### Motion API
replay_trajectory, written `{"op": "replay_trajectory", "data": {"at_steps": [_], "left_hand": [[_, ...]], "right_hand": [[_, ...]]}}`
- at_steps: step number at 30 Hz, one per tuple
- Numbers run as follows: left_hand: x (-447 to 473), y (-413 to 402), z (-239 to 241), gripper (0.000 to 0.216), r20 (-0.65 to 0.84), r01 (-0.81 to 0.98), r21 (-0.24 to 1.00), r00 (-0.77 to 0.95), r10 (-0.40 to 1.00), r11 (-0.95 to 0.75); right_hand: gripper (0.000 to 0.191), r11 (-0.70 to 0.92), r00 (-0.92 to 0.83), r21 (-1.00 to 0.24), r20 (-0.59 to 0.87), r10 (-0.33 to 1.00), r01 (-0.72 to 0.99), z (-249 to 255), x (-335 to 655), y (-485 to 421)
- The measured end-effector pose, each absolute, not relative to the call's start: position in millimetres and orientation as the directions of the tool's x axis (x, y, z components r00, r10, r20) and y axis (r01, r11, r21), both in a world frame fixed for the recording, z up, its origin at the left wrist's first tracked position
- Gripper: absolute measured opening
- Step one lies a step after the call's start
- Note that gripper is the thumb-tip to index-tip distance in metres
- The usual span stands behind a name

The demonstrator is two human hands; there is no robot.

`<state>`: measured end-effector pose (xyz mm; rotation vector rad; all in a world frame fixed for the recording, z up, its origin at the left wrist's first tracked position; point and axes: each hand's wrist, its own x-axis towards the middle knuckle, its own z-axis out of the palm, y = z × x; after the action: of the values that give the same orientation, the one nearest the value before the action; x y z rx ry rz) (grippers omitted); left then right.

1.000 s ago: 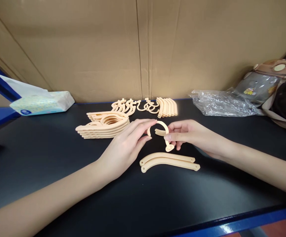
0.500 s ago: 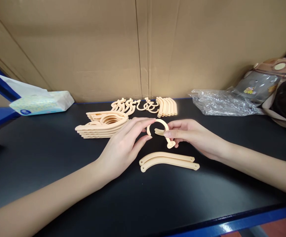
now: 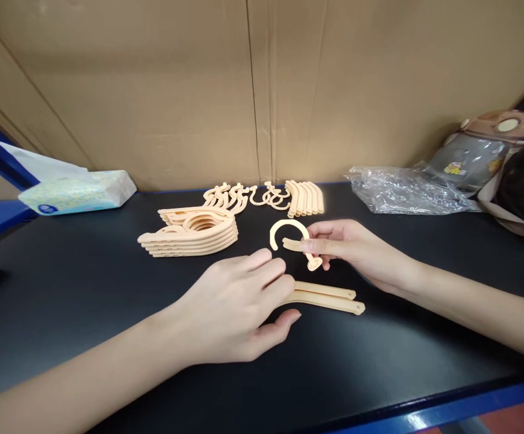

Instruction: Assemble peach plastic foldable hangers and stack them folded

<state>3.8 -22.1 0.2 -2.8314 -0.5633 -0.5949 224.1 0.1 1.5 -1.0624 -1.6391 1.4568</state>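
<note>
A tissue pack, crumpled plastic bag and cardboard wall ring the black table.

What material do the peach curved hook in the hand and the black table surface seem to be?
The peach curved hook in the right hand looks like moulded plastic, matte and evenly coloured. The black table surface looks like a matte mat or laminate, with soft reflections only; which one is unclear.

Assembly workbench: stacked hanger parts
</note>
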Motion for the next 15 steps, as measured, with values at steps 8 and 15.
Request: {"op": "replay_trajectory", "data": {"at_steps": [8, 15], "left_hand": [[5.9, -17.4, -3.2, 0.018, 0.291, 0.468, -0.011, 0.847, 0.445, -0.884], [6.5, -15.5, -10.2, 0.017, 0.278, 0.473, 0.050, 0.840, 0.467, -0.880]], "right_hand": [[0.024, 0.036, -0.438, -0.993, -0.016, 0.899, 0.110, -0.6, 224.4, 1.1], [0.021, 0.012, -0.439, -0.995, -0.032, 0.898, 0.097, 0.6, 222.2, 0.1]]}}
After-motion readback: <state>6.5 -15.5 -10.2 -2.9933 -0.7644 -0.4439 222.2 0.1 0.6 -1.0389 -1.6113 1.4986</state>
